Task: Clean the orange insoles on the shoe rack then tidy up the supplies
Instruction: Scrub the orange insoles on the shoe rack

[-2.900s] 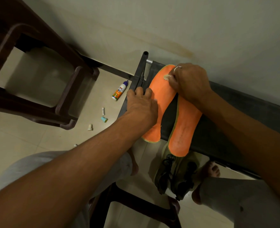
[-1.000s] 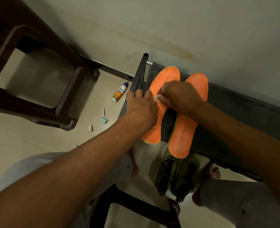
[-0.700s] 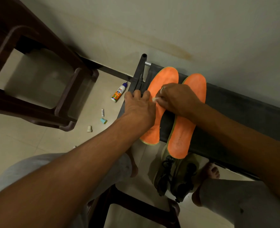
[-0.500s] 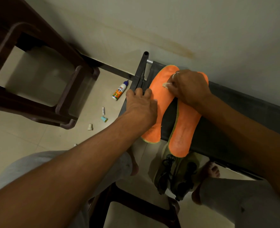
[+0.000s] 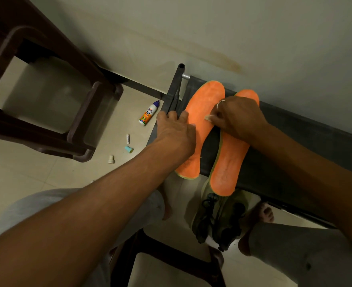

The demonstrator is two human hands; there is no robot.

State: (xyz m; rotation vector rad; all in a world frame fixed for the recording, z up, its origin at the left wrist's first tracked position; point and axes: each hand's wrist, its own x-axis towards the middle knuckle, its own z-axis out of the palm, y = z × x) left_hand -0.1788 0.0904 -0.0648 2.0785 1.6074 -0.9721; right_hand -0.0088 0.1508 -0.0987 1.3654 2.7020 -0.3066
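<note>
Two orange insoles lie side by side on the dark shoe rack (image 5: 307,141), heels hanging over its front edge. My left hand (image 5: 175,132) presses flat on the left insole (image 5: 204,104) at its left edge, fingers also touching the rack's side bar. My right hand (image 5: 236,116) pinches a small pale wad (image 5: 207,117) and rubs it on the middle of the left insole. That hand covers part of the right insole (image 5: 229,162).
A small white bottle with an orange label (image 5: 148,113) lies on the tiled floor left of the rack, with a few small caps (image 5: 129,149) near it. A dark brown plastic stool (image 5: 46,96) stands at the left. Olive shoes (image 5: 218,214) sit under the rack by my bare feet.
My right hand has moved back down the left insole from near its toe toward the middle, still rubbing with the wad. My left hand has stayed pressing the insole's left edge.
</note>
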